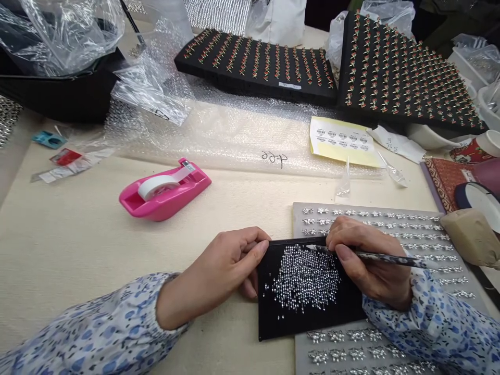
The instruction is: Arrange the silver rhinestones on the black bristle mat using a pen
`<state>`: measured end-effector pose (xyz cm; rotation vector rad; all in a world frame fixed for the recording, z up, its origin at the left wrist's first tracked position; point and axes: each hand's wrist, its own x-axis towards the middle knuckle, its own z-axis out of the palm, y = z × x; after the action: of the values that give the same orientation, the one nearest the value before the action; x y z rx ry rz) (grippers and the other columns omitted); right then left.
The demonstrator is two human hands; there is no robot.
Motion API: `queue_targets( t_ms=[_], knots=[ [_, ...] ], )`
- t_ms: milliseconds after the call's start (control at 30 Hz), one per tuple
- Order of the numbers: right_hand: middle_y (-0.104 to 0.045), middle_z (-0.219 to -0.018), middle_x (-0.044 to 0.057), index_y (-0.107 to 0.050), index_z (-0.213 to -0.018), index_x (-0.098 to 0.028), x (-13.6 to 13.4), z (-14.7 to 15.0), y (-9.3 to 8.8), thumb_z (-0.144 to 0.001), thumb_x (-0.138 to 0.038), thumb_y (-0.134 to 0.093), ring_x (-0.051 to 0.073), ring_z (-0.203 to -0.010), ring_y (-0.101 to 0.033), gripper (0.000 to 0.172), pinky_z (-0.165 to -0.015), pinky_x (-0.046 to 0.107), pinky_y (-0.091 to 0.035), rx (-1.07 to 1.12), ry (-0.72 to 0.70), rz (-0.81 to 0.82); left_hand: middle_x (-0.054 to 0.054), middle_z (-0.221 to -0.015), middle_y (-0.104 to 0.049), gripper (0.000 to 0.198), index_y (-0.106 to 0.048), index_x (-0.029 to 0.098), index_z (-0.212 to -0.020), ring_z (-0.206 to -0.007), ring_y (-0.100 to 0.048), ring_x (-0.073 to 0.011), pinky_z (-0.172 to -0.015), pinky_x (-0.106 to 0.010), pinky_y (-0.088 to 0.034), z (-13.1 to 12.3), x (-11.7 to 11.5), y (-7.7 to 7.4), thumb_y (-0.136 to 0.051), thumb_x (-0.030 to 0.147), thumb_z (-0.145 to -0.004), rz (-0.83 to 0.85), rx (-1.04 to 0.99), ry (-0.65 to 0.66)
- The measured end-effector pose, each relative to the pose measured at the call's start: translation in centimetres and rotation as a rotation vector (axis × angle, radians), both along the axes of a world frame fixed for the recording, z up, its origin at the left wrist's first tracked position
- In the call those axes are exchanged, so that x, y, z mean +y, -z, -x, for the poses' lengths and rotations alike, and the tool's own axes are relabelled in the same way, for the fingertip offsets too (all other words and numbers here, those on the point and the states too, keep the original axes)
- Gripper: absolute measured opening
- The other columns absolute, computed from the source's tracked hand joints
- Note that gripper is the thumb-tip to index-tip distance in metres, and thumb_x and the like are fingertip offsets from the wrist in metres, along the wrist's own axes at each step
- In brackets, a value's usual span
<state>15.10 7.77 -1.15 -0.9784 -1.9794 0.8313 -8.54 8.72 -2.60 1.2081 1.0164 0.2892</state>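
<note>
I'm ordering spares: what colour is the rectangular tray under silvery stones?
The tray is black, clearest in head view.

Left hand (238, 260) grips tray (269, 323) at corner; right hand (371, 260) holds pen (390, 258), tip at stones (307, 278). Tray overlaps board (297, 221). Tape dispenser (167, 200) sits left.

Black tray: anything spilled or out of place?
A few stray silvery stones sit apart from the dense cluster, left of it and below, on the black tray; they look odd because the rest are bunched together. I see none spilled off it.
</note>
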Motion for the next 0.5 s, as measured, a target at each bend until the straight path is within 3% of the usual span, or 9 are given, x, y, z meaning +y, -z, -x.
queue_targets(
  t_ms=[500],
  knots=[
    [-0.057,-0.069,0.003,-0.057,-0.083,-0.017,0.11,0.00,-0.03,-0.074,-0.004,-0.048,0.014,-0.063,-0.052,0.018,-0.057,0.034,-0.046,-0.006,-0.005,-0.012,0.000,-0.057,-0.062,0.023,-0.052,0.015,-0.090,-0.045,-0.063,-0.0126,-0.040,-0.014,-0.048,0.08,-0.07,-0.04,-0.042,0.036,-0.091,-0.002,-0.009,0.004]
  ],
)
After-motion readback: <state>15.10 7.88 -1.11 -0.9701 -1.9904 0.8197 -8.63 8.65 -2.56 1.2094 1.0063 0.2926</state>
